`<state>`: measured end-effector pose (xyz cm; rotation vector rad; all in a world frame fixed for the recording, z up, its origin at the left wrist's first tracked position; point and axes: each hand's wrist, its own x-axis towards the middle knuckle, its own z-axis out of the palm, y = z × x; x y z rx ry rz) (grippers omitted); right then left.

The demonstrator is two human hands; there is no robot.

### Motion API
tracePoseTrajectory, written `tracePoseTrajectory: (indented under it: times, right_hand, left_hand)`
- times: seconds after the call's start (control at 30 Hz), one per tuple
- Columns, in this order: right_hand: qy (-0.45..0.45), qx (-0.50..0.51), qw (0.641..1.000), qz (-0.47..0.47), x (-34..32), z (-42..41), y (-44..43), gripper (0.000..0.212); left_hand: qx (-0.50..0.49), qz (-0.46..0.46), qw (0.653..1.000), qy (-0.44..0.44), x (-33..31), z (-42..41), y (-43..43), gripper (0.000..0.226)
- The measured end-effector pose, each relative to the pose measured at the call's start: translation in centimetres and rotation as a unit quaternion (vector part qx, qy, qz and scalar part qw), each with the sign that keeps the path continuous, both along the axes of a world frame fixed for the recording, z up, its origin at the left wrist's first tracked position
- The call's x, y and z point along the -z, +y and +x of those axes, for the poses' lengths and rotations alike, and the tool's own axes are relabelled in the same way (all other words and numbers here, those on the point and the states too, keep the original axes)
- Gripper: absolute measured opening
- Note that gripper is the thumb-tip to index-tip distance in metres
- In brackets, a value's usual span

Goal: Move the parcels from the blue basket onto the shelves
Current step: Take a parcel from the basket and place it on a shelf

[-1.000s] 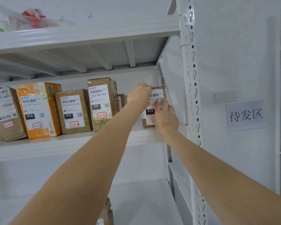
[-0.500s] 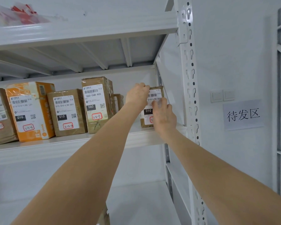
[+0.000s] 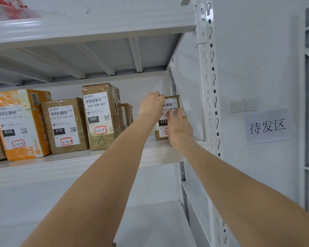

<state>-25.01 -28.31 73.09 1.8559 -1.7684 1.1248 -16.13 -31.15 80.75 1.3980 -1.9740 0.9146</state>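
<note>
On shelf (image 3: 61,163), right end: parcel (image 3: 171,104) upright, both hands on it.
Other parcels (image 3: 64,125) stand left; left hand (image 3: 152,106) curls fingers over parcel's top corner; right hand (image 3: 179,130) presses straight, closed fingers flat on its label, near post (image 3: 210,86).

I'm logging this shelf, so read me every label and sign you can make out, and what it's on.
"待发区": wall sign
"060-06B-A05", "060", "3-2-7": tall parcel
"010-010-L30-551", "010", "3-2-8": brown parcel
"010": orange parcel, rest blurred
"010-L30-551" (start hidden), "010": held parcel
Fine print: too small to read.
</note>
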Motion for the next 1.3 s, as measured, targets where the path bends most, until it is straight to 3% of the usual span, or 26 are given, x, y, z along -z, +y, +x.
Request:
tracePoseTrajectory:
  times: [1.0, 1.3]
  right_hand:
    - [0.054, -0.001, 0.996, 0.073, -0.3, 0.6, 5.9, 0.066]
    - [0.051, -0.053, 0.997, 0.033, 3.2, 3.7, 12.0, 0.048]
  left_hand:
    - [-0.024, 0.07, 0.997, -0.008, 0.7, 1.8, 6.7, 0.056]
    - [-0.082, 0.084, 0.992, 0.044, 7.5, 5.6, 14.3, 0.051]
